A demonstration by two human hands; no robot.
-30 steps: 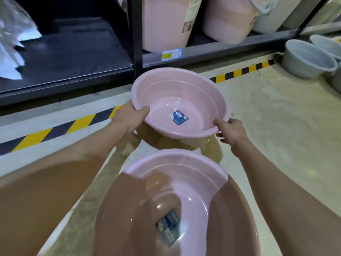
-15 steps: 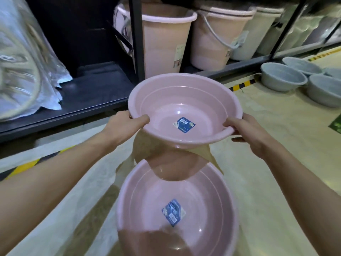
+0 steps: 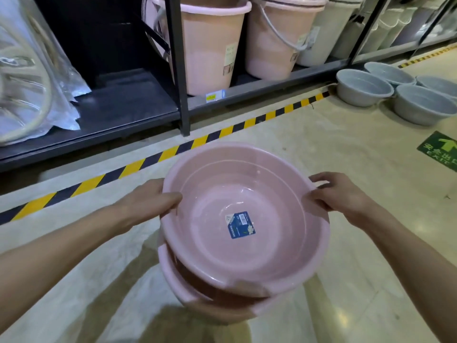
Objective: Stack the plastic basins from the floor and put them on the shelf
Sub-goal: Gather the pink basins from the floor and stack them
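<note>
I hold a pink plastic basin (image 3: pixel 247 194) with a blue label in its bottom. My left hand (image 3: pixel 150 201) grips its left rim and my right hand (image 3: pixel 341 194) grips its right rim. It sits tilted inside a second pink basin (image 3: pixel 178 290) standing on the floor below, whose rim shows at the lower left. The dark shelf (image 3: pixel 118 110) runs across the back left, with a bare stretch of board beside the upright post.
Several grey basins (image 3: pixel 363 87) stand on the floor at the right. Pink and cream buckets (image 3: pixel 210 45) fill the shelf right of the post. Plastic-wrapped goods (image 3: pixel 29 78) lie on the shelf's left. A yellow-black stripe (image 3: pixel 173 152) runs along the shelf base.
The held basin has come down from above the floor basin and now sits inside it. Both hands kept their grip on its rim.
</note>
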